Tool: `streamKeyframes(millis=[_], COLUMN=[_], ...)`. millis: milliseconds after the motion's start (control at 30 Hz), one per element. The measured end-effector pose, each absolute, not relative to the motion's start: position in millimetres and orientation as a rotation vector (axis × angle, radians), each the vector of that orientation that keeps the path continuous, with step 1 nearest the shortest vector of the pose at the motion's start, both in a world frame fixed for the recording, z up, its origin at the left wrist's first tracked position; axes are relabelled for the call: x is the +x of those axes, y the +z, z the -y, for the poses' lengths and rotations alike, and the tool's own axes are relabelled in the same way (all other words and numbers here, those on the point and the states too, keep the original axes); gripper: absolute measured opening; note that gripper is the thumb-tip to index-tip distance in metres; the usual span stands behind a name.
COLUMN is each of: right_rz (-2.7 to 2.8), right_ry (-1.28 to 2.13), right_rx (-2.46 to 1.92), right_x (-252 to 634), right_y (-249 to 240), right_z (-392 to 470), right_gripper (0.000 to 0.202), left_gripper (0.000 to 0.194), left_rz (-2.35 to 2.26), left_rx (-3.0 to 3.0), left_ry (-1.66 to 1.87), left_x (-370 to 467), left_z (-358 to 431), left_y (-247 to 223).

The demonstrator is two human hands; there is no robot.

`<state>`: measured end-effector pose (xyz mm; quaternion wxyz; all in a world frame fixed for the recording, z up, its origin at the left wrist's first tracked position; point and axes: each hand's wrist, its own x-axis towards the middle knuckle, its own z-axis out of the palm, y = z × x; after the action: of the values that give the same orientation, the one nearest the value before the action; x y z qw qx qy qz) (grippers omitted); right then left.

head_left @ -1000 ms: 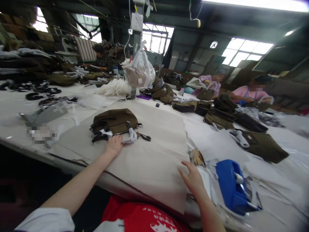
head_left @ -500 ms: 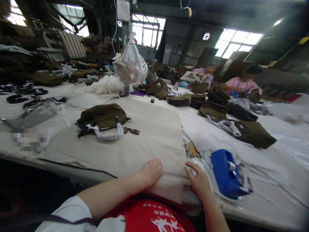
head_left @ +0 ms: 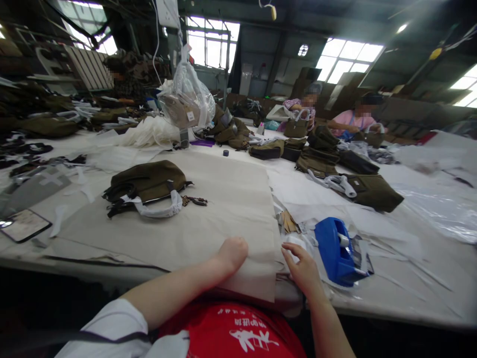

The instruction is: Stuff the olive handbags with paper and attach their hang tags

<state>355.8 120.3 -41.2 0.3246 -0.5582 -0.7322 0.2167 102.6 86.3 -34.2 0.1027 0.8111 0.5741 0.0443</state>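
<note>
While the left hand (head_left: 233, 254) is curled closed over the near part of the beige sheet (head_left: 223, 199), the right hand (head_left: 303, 271) is held open just beyond the sheet's right edge, thumb and fingers parted. Whether anything is pinched inside the left hand can't be told; same for contact between right fingertips and sheet. The sheet is spread flat on the bench (head_left: 402, 298), mostly ahead and left of both hands. The olive bag (head_left: 149, 179) is laid on it, well apart from both hands, forward and left of the left hand. Its white-wrapped handle (head_left: 160, 210) is turned toward the near side. The blue tape dispenser (head_left: 333, 248) is placed just right of the right hand. Brown scraps (head_left: 288, 222) are left between sheet and dispenser. More olive bags (head_left: 376, 191) are lined up farther right.
</note>
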Motion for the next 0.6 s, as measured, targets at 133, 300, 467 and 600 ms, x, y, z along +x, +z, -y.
streamKeyframes(millis=[133, 300, 467, 600], right_rz=[1.801, 1.786, 1.889, 1.928], right_ry=[0.809, 1.018, 1.016, 0.975], right_rx=[-1.568, -1.648, -1.581, -1.560], right_x=[359, 342, 322, 322], right_y=[-53, -73, -75, -73], right_z=[-128, -153, -161, -157], right_gripper=[0.039, 0.041, 0.037, 0.034], left_gripper=[0.030, 0.041, 0.071, 0.033], left_rz=[-2.026, -1.728, -1.503, -1.580], left_rx=[2.177, 2.224, 2.337, 2.371], left_ry=[0.207, 0.243, 0.232, 0.115], left_x=[56, 58, 99, 117], left_z=[-95, -74, -51, -52], left_y=[-10, -7, -22, -30])
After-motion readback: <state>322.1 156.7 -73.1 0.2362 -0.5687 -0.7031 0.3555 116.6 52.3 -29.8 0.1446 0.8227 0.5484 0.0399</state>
